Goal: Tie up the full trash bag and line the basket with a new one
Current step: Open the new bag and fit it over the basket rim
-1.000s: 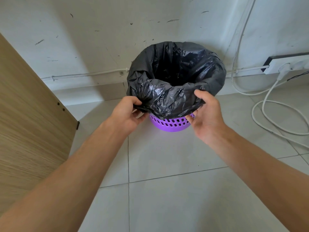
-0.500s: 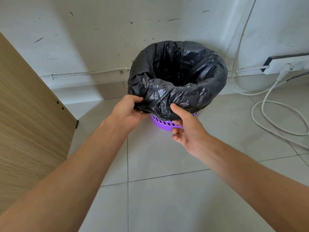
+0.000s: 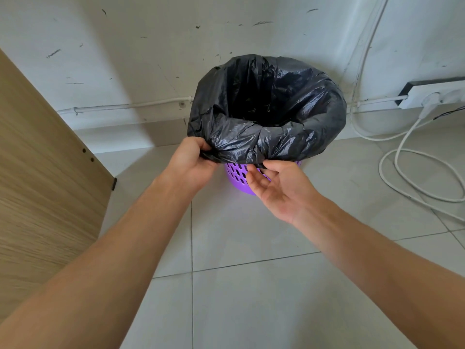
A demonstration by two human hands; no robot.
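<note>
Floor (image 3: 251,298) of pale grey tiles with dark grout lines fills the lower half of the frame. White wall (image 3: 151,59), scuffed and flecked with dark marks, occupies the upper half; a thin white conduit (image 3: 125,106) runs along it just above the skirting. Wood-grain panel (image 3: 37,185) stands at the left edge, with small holes near its far edge. White power strip (image 3: 427,95) sits at the upper right on a dark backing, and white cables (image 3: 415,172) loop across the floor below it.

Both bare forearms enter from the bottom corners and converge at frame centre. Left hand (image 3: 191,165) is turned knuckles up, its fingers curled over and pinching the near left hem of the black trash bag (image 3: 266,137). Right hand (image 3: 279,187) lies palm up, fingers spread and relaxed, holding nothing; its fingertips reach just under the bag's near hem, beside the basket wall. Whether they touch the plastic cannot be told.

Purple basket (image 3: 237,177) stands on the floor at upper centre, close to the wall. Its slotted wall shows only below the bag's hem. Bag is glossy and heavily creased, mouth open, folded outward over the rim and draped down most of the basket. Interior is dark; contents cannot be made out.
</note>
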